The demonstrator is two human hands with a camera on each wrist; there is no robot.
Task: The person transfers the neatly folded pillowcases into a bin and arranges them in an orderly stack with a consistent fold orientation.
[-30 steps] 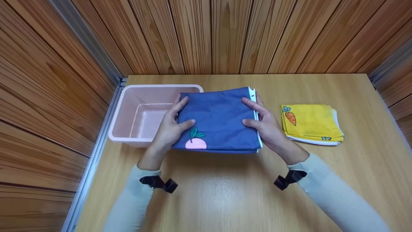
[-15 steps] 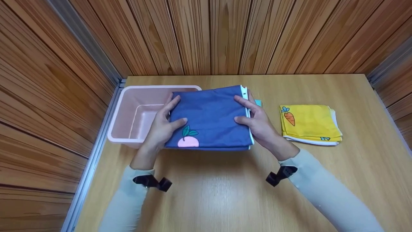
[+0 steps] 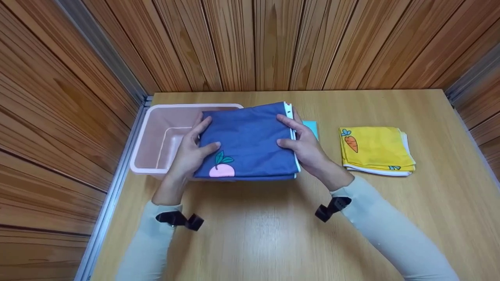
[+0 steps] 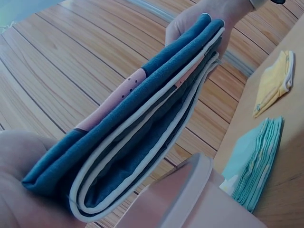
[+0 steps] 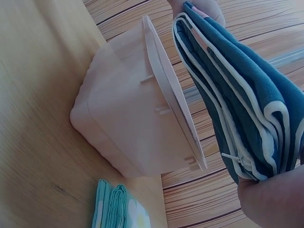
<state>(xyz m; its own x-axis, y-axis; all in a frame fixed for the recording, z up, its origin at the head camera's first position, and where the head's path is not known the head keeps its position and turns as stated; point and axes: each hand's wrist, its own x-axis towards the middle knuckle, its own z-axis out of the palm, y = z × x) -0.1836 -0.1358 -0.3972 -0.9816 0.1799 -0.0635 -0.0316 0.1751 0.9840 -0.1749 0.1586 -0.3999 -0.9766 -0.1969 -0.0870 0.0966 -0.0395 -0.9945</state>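
Observation:
A thick folded blue cloth (image 3: 250, 144) with white edging and a pink fruit print hangs in the air between both hands. My left hand (image 3: 187, 152) grips its left side, thumb on top and other fingers partly hidden beneath. At the opposite side, my right hand (image 3: 308, 144) holds the white-edged end the same way. Both wrist views show the cloth's layered folds, the left one with the cloth (image 4: 137, 114) above the bin rim. The pink plastic bin (image 3: 142, 136) stands under and behind the cloth, its right part covered from the head view.
A folded teal cloth (image 3: 311, 128) lies beside the bin, mostly hidden by the blue cloth; its stacked layers (image 4: 256, 164) show in the left wrist view. Farther right on the wooden table (image 3: 265, 234) lies a folded yellow cloth (image 3: 375, 146) with a carrot print. Wood-panelled walls (image 3: 273, 47) surround the table.
Both hands have carried the blue cloth leftward, farther over the bin. More of the teal cloth has come into sight at its right. The yellow cloth and bin have stayed put.

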